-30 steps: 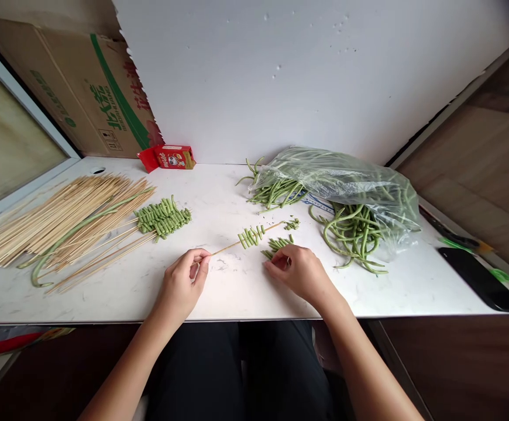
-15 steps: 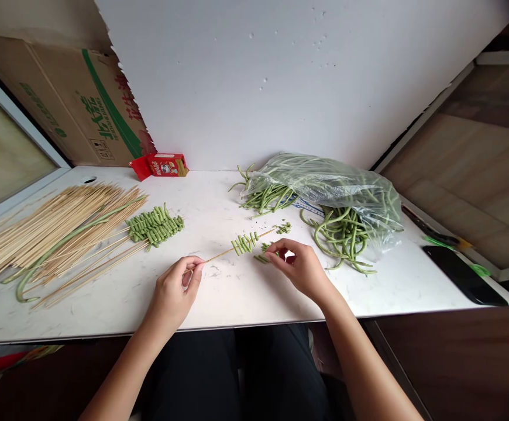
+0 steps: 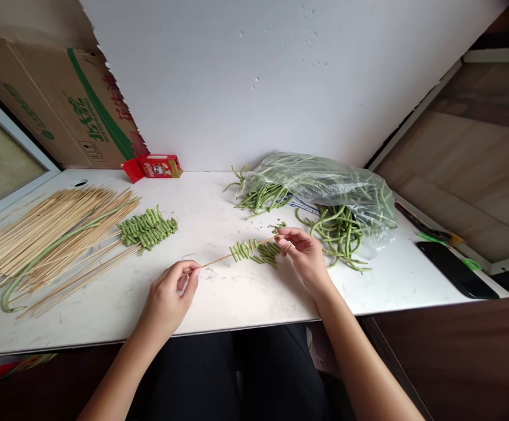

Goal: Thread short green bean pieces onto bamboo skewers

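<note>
My left hand pinches the lower end of a thin wooden skewer, which slants up to the right. Several short green bean pieces are threaded crosswise along its upper part. At the skewer's tip, my right hand is closed, thumb against fingers, around a bean piece that the fingers mostly hide. Just below the tip lies a small pile of cut bean pieces on the table, with bean ends behind it. Filled bean skewers lie stacked to the left.
Many bare skewers cover the table's left side, with a long bean across them. A plastic bag of long beans lies at the back right, loose beans before it. A red box and black phone lie farther out.
My right hand has come up from the cut bean pieces to the skewer's tip, uncovering the pile. My left hand keeps its pinch on the skewer. The view has shifted slightly.
</note>
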Available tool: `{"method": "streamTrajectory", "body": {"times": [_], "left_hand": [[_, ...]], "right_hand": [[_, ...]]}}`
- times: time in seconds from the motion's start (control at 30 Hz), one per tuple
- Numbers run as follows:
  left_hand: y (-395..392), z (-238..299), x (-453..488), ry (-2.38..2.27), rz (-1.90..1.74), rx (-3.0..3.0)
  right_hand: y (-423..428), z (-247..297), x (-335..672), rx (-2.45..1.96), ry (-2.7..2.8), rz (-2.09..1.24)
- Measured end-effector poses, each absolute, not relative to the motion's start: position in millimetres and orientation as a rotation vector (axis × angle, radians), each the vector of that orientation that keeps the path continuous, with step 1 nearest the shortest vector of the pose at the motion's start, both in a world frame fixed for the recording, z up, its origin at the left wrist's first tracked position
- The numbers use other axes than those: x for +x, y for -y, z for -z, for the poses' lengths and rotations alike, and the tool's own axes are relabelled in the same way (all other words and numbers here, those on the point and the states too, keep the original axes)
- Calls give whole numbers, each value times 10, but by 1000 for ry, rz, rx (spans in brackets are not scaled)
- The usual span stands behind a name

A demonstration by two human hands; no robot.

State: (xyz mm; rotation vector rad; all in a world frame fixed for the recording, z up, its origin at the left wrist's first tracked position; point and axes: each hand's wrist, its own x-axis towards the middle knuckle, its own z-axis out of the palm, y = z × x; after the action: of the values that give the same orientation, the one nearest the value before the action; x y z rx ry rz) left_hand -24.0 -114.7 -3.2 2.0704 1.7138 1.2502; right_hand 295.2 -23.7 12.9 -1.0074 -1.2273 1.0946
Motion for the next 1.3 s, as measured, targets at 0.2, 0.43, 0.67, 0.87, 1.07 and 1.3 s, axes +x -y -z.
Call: {"method": "streamTrajectory", "body": {"times": [0.2, 0.43, 0.67, 0.87, 1.07, 1.3], "left_hand": [[1150, 43, -237, -1711, -1227, 2092], [1157, 51, -242, -1716, -1238, 2098], [1161, 43, -245, -1733, -1225, 2110], [1156, 35, -238, -1733, -1220, 2116], [1153, 21, -228, -1749, -1217, 2106], [1166, -13, -209, -1767, -1208, 2055]], "right_hand": [[245, -166, 2950, -962, 1056, -1331], [258, -208, 2933, -890, 940, -1556], [270, -223, 2923, -876, 991, -1561], [285, -234, 2908, -855, 1033, -1609], [288, -232, 2916, -854, 1003, -1629], [299, -257, 2920, -868, 998, -1636]]}}
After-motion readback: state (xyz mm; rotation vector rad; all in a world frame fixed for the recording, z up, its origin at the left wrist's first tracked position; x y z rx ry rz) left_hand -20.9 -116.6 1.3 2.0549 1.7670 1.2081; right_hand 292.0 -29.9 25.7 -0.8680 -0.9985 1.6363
